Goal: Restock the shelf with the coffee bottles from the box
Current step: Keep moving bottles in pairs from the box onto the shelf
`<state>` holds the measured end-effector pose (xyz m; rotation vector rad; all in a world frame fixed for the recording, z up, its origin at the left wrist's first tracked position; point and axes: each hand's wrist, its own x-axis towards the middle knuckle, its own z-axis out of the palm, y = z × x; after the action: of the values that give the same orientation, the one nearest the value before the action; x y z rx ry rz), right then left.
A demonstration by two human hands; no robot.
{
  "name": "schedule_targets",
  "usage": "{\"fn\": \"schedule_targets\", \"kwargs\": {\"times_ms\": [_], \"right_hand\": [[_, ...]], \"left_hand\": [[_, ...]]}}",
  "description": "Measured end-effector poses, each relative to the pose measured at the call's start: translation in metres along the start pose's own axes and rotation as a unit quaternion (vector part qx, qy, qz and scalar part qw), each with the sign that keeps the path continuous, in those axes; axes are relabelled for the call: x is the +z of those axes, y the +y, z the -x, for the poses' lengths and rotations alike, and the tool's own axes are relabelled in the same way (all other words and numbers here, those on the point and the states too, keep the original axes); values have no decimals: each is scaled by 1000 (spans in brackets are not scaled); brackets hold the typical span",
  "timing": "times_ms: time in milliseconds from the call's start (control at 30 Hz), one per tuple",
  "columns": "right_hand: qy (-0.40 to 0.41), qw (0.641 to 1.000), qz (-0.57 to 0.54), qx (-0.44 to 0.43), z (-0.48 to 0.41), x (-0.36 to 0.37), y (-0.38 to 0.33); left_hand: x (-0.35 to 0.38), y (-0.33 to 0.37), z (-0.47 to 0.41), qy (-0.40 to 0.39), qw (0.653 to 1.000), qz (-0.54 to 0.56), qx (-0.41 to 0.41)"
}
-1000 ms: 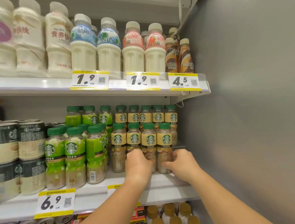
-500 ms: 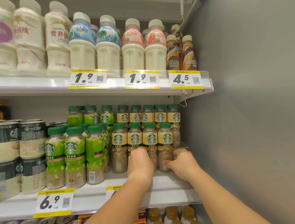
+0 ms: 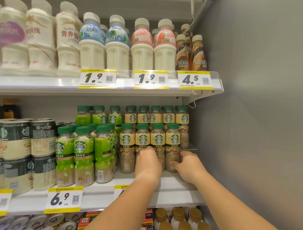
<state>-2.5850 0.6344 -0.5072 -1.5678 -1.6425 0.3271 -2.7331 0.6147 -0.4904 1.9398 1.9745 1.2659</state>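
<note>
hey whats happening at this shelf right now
A person is stocking a store shelf with small coffee bottles. Both hands are at the front row of four tan-labelled bottles on the middle shelf: the left hand rests against the second and third bottles, and the right hand wraps around the base of the rightmost bottle, next to the grey side wall. Green-labelled bottles stand to the left. No box is in view.
</note>
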Motion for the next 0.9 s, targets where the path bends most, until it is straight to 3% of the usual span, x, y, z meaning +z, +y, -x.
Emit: {"fn": "schedule_targets", "kwargs": {"times_ms": [200, 367, 467, 900], "right_hand": [[-18, 998, 61, 22, 12, -7, -11], [37, 971, 234, -23, 41, -10, -17], [48, 945, 316, -65, 64, -9, -23], [67, 927, 360, -74, 195, 28, -48]], "left_hand": [[-17, 1, 11, -83, 996, -8, 19], [-40, -13, 31, -80, 967, -182, 159], [-53, -25, 45, -56, 942, -261, 201], [-88, -137, 134, -87, 923, -241, 287]]}}
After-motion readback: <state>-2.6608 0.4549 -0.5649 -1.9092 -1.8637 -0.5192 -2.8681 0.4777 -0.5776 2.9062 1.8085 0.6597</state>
